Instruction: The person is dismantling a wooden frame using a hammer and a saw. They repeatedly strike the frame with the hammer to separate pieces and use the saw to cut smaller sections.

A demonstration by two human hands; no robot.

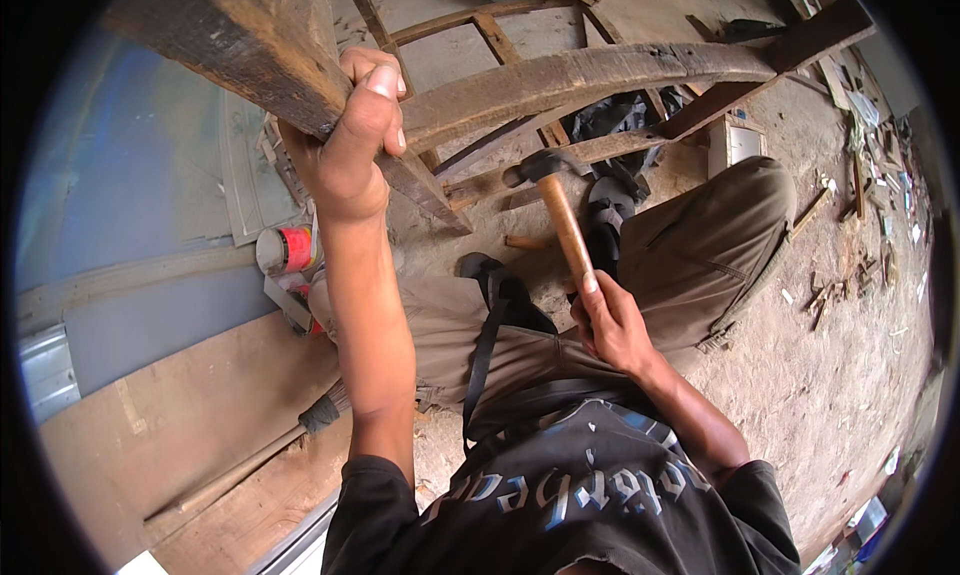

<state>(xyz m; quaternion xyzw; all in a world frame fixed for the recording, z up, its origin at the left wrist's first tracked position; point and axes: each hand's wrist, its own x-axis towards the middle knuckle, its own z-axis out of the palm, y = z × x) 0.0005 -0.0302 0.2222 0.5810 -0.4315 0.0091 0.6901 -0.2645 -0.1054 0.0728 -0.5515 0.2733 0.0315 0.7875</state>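
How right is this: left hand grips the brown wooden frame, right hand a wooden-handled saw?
Not a saw: the head view shows the right hand holding a brown wooden-handled hammer; the left hand does grip the brown wooden frame.

The left arm (378,325) reached forward, almost straight, and the left hand (358,140) was clenched, fingers curled around, thumb pointing away from the body. The right arm (690,405) slanted inward, held nearer the torso; the right hand (612,325) gripped, its thumb (590,285) extended forward, fingers tucked beneath.
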